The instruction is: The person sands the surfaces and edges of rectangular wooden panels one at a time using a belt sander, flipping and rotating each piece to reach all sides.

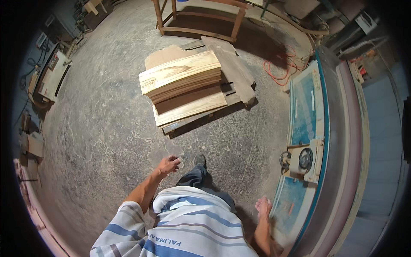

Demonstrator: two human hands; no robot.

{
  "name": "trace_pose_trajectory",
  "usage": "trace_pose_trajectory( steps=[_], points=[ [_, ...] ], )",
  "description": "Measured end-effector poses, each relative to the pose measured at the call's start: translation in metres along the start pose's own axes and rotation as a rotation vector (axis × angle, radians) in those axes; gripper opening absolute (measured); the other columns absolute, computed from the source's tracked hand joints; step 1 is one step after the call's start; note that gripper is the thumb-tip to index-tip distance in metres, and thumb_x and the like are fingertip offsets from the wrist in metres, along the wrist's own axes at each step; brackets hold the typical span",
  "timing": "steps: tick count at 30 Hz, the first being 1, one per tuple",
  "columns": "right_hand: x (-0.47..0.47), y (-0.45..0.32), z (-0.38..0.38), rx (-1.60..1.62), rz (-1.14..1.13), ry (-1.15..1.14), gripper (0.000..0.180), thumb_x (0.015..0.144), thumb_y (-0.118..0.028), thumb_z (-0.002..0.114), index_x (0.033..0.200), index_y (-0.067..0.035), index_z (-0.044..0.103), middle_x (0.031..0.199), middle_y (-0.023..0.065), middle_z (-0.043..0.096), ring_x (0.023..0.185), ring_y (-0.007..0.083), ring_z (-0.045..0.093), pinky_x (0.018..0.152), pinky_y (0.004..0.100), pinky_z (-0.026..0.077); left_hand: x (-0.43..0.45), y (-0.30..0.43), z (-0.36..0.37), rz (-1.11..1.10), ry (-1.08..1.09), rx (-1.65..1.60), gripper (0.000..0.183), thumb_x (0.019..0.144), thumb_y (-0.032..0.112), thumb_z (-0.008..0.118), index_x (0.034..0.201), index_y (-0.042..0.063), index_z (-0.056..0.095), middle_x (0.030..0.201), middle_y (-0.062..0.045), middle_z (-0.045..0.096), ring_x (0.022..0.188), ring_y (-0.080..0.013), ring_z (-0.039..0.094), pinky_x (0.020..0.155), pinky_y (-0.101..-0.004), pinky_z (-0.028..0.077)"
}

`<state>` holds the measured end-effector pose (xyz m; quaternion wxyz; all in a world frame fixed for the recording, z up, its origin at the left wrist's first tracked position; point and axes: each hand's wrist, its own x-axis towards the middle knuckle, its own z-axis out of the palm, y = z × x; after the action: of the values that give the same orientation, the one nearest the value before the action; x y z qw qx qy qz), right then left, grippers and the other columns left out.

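Note:
My left hand [169, 164] hangs over the concrete floor in front of my body, fingers loosely bent, with nothing in it. Low on the right, my right hand [264, 205] is curled and appears to hold nothing, near the teal side panel of a long machine [298, 109]. Ahead of me stands a tall stack of wooden panels [179, 70] with moulded edges. A lower pile of similar panels [192, 109] lies against its near side. Both rest on a low support partly covered with cardboard [237, 70].
The machine carries black handwheels [305, 160] and a long pinkish strip, possibly a sanding belt [348, 144]. An orange cord [279, 78] lies coiled on the floor. Beyond the stack is a wooden frame stand [199, 32]. A white-topped bench [51, 77] stands at left.

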<state>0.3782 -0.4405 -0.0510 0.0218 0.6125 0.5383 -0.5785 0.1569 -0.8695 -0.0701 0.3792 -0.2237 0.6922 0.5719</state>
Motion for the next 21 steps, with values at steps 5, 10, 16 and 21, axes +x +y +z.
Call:
trace_pose_trajectory(
  steps=[5,10,16,21],
  points=[
    [0.003,-0.072,0.067,-0.136,-0.061,-0.097,0.027,0.087,-0.029,0.05,0.088,-0.002,0.052,0.074,0.0066,0.055,0.058,0.0131,0.051,0.049,0.0252,0.044,0.036,0.071,-0.017,0.091,0.044,-0.224,0.04,0.084,0.025,0.059,0.112,-0.002,0.049,0.089,-0.006,0.059,0.068,-0.0116,0.057,0.059,-0.0265,0.049],
    [0.033,-0.124,0.115,-0.252,-0.133,-0.256,0.026,0.087,-0.031,0.05,0.087,-0.005,0.052,0.073,0.0052,0.057,0.056,0.013,0.054,0.05,0.0246,0.046,0.057,0.081,-0.038,0.059,0.074,-0.403,0.038,0.084,0.019,0.06,0.113,-0.003,0.047,0.084,-0.005,0.057,0.062,-0.01,0.054,0.056,-0.0246,0.047],
    [0.079,-0.19,0.175,-0.386,-0.151,-0.352,0.024,0.087,-0.029,0.051,0.084,-0.005,0.052,0.069,0.0042,0.055,0.053,0.0115,0.052,0.047,0.0228,0.045,0.053,0.048,-0.051,-0.141,0.347,-0.433,0.028,0.083,0.019,0.059,0.102,0.0,0.053,0.075,-0.003,0.056,0.059,-0.0101,0.053,0.054,-0.0264,0.046],
    [0.158,-0.242,0.231,-0.488,-0.114,-0.576,0.025,0.088,-0.025,0.05,0.081,-0.001,0.055,0.066,0.0028,0.053,0.051,0.0113,0.049,0.045,0.023,0.042,0.044,0.041,-0.041,-0.266,0.494,-0.558,0.028,0.082,0.019,0.06,0.103,0.002,0.054,0.076,-0.003,0.057,0.061,-0.0114,0.054,0.056,-0.0278,0.048]
  ],
)
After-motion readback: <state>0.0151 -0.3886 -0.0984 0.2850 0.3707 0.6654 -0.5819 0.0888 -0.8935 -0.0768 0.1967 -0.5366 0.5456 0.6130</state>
